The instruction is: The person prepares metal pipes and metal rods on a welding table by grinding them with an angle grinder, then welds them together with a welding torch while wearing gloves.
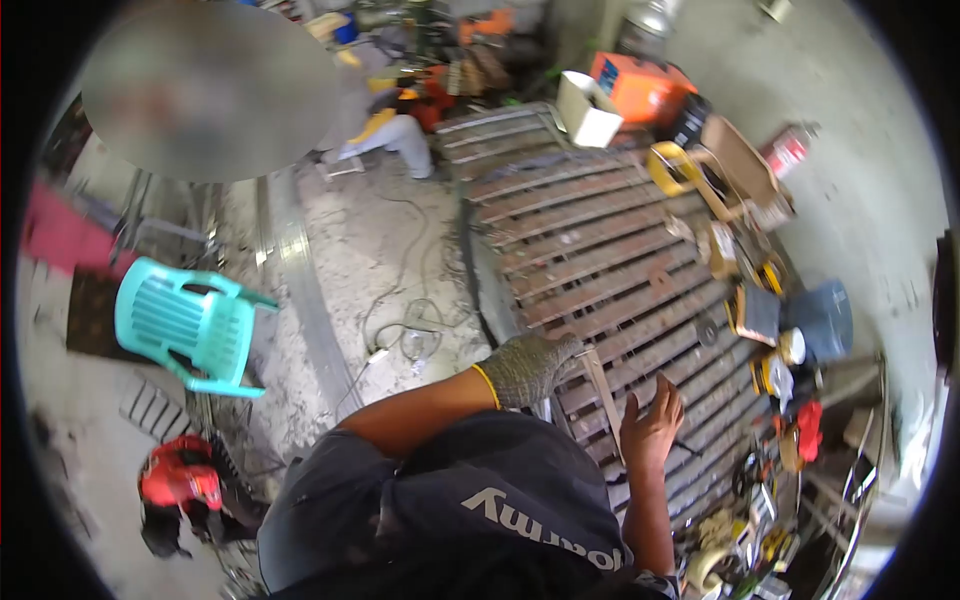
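Note:
My left hand (530, 370), in a grey knitted glove with a yellow cuff, is closed at the upper end of a narrow, light-coloured flat bar (604, 400). The bar lies over a rusty slatted metal table (590, 260). To the right of the bar is my bare right hand (652, 425), its fingers apart and nothing visible in it. A thin dark object (688, 449) lies on the slats just right of that hand. A small dark disc (707, 331) rests on the slats farther right.
Boxes, a yellow tape roll (672, 168), a blue-grey bucket (820, 318) and tools crowd the right side. A turquoise chair (190, 325) stands left, with a red machine (182, 475) below it. A cable (400, 325) runs over the floor. Another person's leg (405, 145) shows at the top.

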A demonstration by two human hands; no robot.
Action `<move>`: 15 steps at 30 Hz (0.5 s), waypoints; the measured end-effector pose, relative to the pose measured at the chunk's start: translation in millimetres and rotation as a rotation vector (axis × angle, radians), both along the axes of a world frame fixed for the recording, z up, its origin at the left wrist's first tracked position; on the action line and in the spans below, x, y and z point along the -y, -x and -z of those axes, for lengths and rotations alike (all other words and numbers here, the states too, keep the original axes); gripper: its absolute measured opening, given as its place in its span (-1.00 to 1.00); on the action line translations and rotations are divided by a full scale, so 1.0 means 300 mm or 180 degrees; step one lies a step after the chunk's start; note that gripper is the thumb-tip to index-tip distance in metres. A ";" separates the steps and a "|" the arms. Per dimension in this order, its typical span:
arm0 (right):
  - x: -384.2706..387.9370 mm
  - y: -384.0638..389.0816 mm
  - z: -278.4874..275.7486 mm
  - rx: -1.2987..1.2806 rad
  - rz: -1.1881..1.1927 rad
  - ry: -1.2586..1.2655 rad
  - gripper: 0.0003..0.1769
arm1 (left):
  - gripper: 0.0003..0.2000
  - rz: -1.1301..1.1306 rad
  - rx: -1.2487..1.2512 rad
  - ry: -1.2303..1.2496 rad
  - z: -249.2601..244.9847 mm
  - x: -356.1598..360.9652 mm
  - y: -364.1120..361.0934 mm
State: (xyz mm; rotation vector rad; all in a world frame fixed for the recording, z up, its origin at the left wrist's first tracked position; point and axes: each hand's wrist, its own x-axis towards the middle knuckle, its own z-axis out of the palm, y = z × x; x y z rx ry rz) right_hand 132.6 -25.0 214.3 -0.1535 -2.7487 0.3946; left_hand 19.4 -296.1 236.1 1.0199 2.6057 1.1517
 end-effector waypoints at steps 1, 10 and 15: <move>0.099 0.056 -0.070 -0.0470 -0.0597 -0.0041 -0.32 | -0.77 -0.0238 0.0068 0.0073 -0.012 0.054 -0.034; 0.652 0.052 -0.117 -0.0516 -0.4297 -0.1280 -0.42 | -0.76 -0.2051 0.0321 0.0336 0.013 0.485 -0.556; 0.792 -0.095 -0.010 -0.0767 -0.4987 -0.0928 -0.54 | -0.72 -0.2896 0.0642 0.0108 0.083 0.493 -0.876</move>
